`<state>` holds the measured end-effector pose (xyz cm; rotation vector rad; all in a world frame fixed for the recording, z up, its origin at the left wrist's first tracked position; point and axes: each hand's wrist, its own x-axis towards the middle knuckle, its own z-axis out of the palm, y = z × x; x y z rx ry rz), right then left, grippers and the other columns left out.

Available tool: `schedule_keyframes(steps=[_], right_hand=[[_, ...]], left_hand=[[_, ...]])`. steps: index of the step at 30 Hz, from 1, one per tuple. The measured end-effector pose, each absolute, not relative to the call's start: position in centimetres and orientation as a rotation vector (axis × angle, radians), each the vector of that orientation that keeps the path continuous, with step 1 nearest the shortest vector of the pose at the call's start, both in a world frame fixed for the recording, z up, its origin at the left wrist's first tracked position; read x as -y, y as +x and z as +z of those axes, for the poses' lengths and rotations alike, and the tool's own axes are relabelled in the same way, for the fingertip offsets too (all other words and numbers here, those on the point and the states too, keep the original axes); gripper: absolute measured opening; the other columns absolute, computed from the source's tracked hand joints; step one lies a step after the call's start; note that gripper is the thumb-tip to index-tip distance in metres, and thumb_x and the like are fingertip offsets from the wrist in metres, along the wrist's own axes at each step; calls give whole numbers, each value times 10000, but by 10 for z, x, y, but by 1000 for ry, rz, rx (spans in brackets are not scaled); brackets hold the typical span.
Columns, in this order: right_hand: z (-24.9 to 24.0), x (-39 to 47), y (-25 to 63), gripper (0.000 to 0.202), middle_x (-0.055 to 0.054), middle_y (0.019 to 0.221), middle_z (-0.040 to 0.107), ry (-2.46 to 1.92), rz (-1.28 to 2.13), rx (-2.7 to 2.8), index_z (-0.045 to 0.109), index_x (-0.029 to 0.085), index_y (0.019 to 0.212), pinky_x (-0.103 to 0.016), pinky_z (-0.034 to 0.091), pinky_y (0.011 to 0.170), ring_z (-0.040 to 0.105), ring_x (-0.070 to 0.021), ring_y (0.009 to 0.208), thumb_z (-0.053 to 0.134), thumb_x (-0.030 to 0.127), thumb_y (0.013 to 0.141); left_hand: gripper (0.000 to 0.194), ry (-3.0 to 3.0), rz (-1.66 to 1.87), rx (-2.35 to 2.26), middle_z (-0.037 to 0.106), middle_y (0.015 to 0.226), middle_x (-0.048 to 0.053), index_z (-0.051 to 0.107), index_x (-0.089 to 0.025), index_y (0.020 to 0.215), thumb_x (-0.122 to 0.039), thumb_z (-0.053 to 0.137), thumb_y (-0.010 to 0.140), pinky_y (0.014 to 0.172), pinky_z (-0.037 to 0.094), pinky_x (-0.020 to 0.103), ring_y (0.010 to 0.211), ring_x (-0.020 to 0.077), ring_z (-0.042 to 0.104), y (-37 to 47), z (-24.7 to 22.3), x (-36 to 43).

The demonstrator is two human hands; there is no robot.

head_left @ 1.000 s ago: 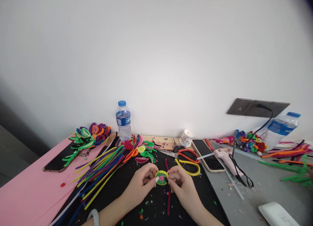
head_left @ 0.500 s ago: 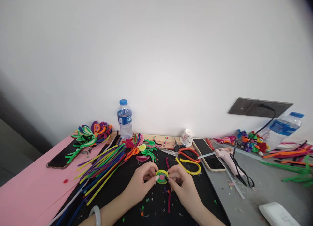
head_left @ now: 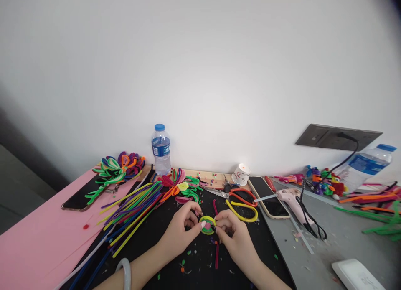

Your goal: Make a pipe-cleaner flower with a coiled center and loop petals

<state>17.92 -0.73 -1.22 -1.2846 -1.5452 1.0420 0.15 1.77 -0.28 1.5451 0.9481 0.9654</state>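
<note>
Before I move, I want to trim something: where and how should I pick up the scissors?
I'd grip the scissors by the yellow loop, coming from the near right: the loop lies open on that side, while the blades point left, away from it.

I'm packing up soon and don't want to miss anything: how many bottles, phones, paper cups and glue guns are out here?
Bottles: 2
Phones: 2
Paper cup: 1
Glue gun: 1
Total: 6
</note>
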Motion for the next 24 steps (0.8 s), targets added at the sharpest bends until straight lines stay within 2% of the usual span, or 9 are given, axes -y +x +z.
schedule_keyframes(steps=[5,8,11,13,17,24], right_hand=[[-13,8,180,95,52,571,509,-1278,1026,1569,488,202,850,-216,364,483,475,-109,492,533,162,777],[-14,7,181,91,54,572,502,-1275,1030,1566,486,201,850,-215,363,482,469,-107,491,534,170,781],[-14,8,181,94,57,568,498,-1279,1030,1561,484,202,849,-215,363,480,468,-106,486,533,164,778],[-13,8,181,101,55,572,505,-1288,1018,1561,486,203,852,-215,364,481,474,-108,488,530,157,773],[-11,6,181,101,53,571,510,-1303,1016,1557,488,201,843,-215,367,477,480,-110,488,529,152,765],[-9,5,181,87,52,561,508,-1300,1016,1536,488,195,833,-211,368,470,469,-106,480,544,179,769]], left_hand=[[274,1517,1016,-947,512,954,27,455,-209,1003,-183,582,762,586,442,228,651,106,518,1,-2,-16],[244,1525,1056,-974,539,892,20,478,-203,987,-205,586,768,609,448,238,668,120,537,-1,2,-16],[87,1445,1199,-986,572,844,15,506,-197,860,-245,549,801,696,465,265,750,145,570,-4,4,-19],[132,1387,1291,-1000,594,830,16,493,-188,698,-253,555,795,736,464,273,781,152,580,-7,4,-22],[226,1388,1278,-1139,587,627,-14,490,-182,569,-247,597,758,665,460,257,659,143,576,-9,3,-24],[270,1393,1194,-1200,558,519,-44,424,-192,556,-259,630,716,561,424,241,523,122,540,-6,4,-24]])
